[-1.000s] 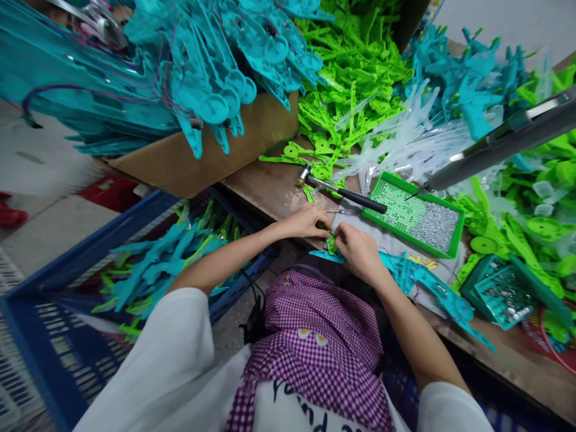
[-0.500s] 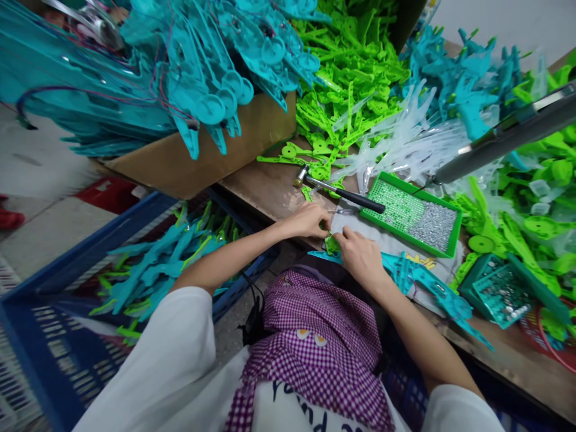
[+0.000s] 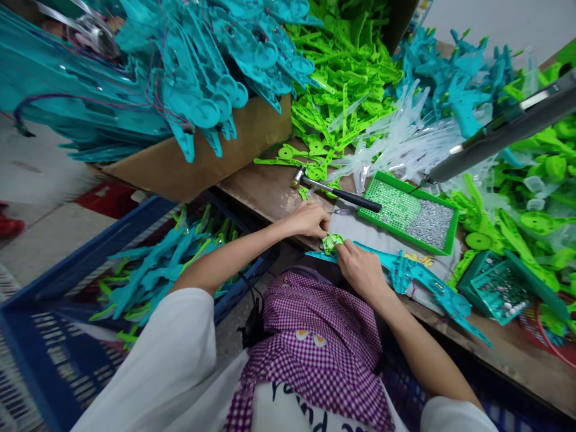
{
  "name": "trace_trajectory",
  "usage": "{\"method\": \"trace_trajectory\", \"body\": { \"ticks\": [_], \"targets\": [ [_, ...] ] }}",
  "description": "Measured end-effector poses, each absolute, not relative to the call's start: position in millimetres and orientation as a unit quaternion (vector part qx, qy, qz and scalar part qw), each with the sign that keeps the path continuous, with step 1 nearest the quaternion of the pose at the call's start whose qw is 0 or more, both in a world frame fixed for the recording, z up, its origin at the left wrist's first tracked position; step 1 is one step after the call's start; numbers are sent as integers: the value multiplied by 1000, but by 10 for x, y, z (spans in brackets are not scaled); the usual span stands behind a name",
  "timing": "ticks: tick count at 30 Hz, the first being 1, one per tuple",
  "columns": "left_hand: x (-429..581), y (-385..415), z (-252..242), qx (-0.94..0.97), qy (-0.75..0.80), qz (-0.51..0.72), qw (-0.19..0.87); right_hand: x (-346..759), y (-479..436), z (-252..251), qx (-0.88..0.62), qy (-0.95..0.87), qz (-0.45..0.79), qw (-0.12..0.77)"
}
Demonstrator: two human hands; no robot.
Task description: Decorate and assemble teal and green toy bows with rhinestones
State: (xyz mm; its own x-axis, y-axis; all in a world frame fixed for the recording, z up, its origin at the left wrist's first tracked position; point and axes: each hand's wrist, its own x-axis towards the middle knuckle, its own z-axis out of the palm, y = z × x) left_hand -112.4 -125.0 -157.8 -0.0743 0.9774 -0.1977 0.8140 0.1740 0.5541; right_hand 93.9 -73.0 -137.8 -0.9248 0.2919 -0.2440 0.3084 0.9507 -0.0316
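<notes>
My right hand (image 3: 361, 266) is closed, its fingertips gripping a small bright green plastic part (image 3: 332, 243) at its right edge. Close by on the other side, my left hand (image 3: 311, 219) has its fingers curled into a pinch at the part's upper edge. What those left fingertips hold is too small to make out. A long turquoise plastic piece (image 3: 432, 282) lies along the table edge, passing behind my right hand. Just beyond the left fingers a thin metal tool (image 3: 344, 211) rests on a pale cloth (image 3: 344, 227).
A hammer (image 3: 346, 195) leans against a green tray (image 3: 454, 237) of small metal pieces. A dark screwdriver-like tool (image 3: 504, 129) hangs over it. Green parts (image 3: 355, 78) heap up behind. A cardboard box (image 3: 252, 135) and a blue crate (image 3: 31, 300) stand left; a teal box (image 3: 499, 288) sits right.
The green part now shows more of its face between my hands. My right fingers have shifted slightly down and away from the left ones. The whole view has moved a little.
</notes>
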Motion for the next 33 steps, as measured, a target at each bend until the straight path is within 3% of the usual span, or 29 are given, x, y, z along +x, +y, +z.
{"method": "trace_trajectory", "body": {
  "ticks": [9, 19, 33],
  "targets": [
    [-1088, -1269, -1592, 684, 667, 145, 257, 1132, -470, -1420, 212, 969, -81, 98],
    [-1078, -1229, -1526, 736, 592, 152, 291, 1011, -397, -1624, 328, 916, -231, -6],
    [-1114, -1206, -1558, 751, 570, 143, 300, 1072, -442, -1661, 346, 906, -242, -43]
  ]
}}
